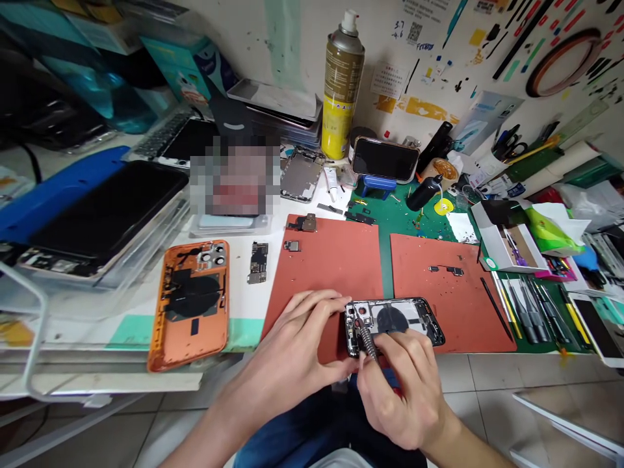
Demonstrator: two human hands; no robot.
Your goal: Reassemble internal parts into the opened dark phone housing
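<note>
Between the left hand and right hand, an opened phone housing sits pinched at its edge, the right closed around a knurled screwdriver.

handwritten wall numbers: ?.7, 4.6 | spray can label: too small

Knurled metal is seen on the handle of the screwdriver. Smooth dark metal is noted on the edge of the phone housing. A smooth matt rubbery finish is shown by the terracotta repair mats. Glossy black glass is seen on the phone screen. The spray can is of printed metal, faintly shiny.
</note>
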